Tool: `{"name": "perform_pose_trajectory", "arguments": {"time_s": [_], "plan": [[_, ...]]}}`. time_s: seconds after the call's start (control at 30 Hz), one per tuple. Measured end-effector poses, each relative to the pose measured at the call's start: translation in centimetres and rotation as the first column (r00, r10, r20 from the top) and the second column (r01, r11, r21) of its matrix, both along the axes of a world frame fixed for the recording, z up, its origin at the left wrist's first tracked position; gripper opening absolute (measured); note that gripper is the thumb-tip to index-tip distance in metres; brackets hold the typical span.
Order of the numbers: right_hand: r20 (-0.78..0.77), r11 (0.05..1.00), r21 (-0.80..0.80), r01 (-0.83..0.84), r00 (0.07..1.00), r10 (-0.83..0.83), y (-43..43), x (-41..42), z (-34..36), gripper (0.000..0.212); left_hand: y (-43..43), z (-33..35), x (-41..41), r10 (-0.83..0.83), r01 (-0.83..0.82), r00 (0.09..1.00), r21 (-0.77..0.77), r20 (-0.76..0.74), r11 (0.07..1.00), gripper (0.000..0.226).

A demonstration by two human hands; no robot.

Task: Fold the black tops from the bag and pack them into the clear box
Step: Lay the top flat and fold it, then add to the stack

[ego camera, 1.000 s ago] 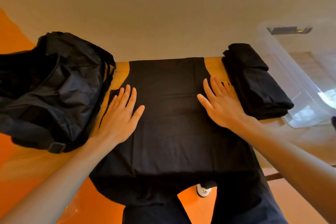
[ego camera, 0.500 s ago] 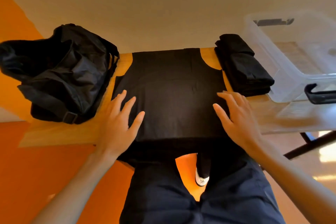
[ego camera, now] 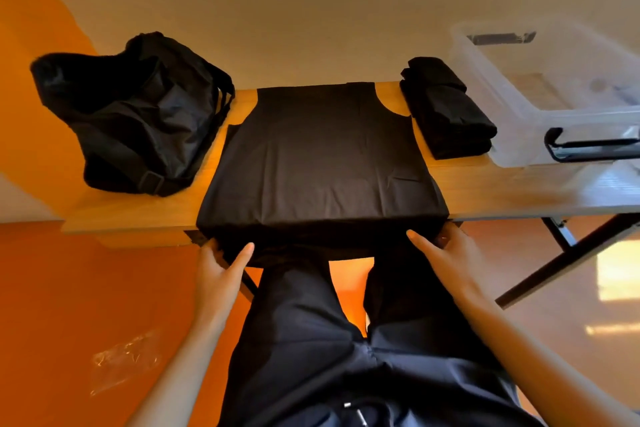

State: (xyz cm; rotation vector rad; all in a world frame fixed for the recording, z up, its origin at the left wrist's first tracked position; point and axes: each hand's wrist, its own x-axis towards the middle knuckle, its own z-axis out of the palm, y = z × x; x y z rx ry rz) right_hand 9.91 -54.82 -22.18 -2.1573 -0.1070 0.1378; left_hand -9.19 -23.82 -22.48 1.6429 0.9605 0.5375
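A black top point(ego camera: 318, 159) lies spread flat across the middle of the wooden table point(ego camera: 502, 191), its hem hanging over the near edge. My left hand point(ego camera: 221, 267) pinches the hanging hem at its left corner, thumb on the outside. My right hand point(ego camera: 440, 253) pinches the hem at its right corner. The black bag point(ego camera: 135, 114) slumps on the table's left end. A stack of folded black tops point(ego camera: 446, 107) sits right of the spread top. The clear box point(ego camera: 554, 94) stands at the far right beside the stack.
The box has a black latch handle point(ego camera: 588, 149) on its near side. Black table legs point(ego camera: 561, 253) slant down at the right. A clear plastic wrapper point(ego camera: 121, 360) lies on the orange floor at the lower left. My legs in dark trousers stand against the table's near edge.
Both hands slid off the top's flat surface, toward me and down over the table edge, and now pinch the hanging hem. The camera tilted down.
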Motion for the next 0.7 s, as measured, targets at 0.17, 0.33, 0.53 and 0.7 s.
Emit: {"name": "perform_pose_trajectory", "arguments": {"time_s": [0.17, 0.33, 0.53, 0.7], "plan": [[-0.148, 0.982, 0.167, 0.085, 0.987, -0.06, -0.7, -0.1, 0.1, 0.015, 0.3, -0.5, 0.0, 0.069, -0.054, 0.995, -0.2, 0.069, 0.978, 0.042], [-0.175, 0.938, 0.339, 0.068, 0.984, -0.008, -2.2, -2.4, 2.4, 0.019, -0.4, 1.1, -2.9, -0.031, 0.041, 0.993, -0.09, 0.116, 0.995, 0.025], [-0.113, 0.905, 0.423, 0.041, 0.994, 0.008, -3.3, -4.5, 4.9, 0.007, -1.3, 3.7, -5.7, -0.048, 0.042, 0.991, 0.053, 0.128, 0.998, 0.027], [-0.171, 0.925, 0.375, -0.057, 0.977, 0.13, -3.9, -4.7, 4.8, 0.059, -1.2, 4.8, -6.8, -0.173, 0.171, 0.968, 0.025, 0.181, 0.985, 0.038]]}}
